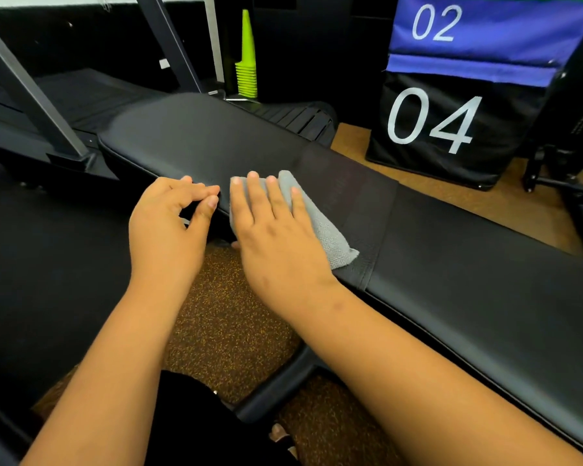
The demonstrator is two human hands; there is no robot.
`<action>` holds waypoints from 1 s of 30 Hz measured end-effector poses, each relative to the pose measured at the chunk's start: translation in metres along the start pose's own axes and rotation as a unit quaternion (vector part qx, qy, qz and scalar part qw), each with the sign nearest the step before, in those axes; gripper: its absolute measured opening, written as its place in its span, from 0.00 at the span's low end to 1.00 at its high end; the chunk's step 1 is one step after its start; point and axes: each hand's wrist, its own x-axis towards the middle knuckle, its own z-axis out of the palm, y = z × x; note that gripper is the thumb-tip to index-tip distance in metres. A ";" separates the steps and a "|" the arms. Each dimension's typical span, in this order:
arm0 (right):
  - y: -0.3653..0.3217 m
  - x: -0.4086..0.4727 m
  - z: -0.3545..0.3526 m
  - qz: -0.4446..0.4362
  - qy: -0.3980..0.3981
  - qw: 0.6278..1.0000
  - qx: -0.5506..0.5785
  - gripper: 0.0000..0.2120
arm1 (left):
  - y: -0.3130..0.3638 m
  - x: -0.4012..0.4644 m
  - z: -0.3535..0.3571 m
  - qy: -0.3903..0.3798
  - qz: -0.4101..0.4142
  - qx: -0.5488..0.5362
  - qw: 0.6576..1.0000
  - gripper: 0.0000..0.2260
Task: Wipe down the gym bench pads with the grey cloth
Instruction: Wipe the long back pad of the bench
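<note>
A long black padded gym bench [196,142] runs from upper left to lower right. A second pad section [485,280] lies to the right of a seam strip. The folded grey cloth [320,227] lies on the near edge of the bench beside that seam. My right hand [276,230] lies flat on the cloth, fingers straight, pressing it onto the pad. My left hand [172,223] rests at the bench's near edge just left of the cloth, its fingers curled loosely with the tips on the pad; it holds nothing that I can see.
A treadmill [64,95] with grey uprights stands at the left behind the bench. A stack of lime green cones [247,72] stands at the back. Black and blue plyo boxes marked 04 [451,129] and 02 sit at the right. Speckled brown flooring [229,314] lies below.
</note>
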 end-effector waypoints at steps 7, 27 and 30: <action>0.042 -0.070 -0.005 0.062 -0.018 0.998 -0.019 0.39 | 0.003 -0.004 0.004 0.008 -0.016 -0.019 1.000 0.08; 0.061 -0.063 -0.021 0.086 -0.101 0.991 0.033 0.34 | 0.006 -0.015 0.018 0.035 0.000 -0.029 0.999 0.10; 0.073 -0.038 -0.024 0.126 -0.132 0.978 0.097 0.33 | 0.015 -0.022 0.025 0.073 -0.044 -0.059 0.995 0.12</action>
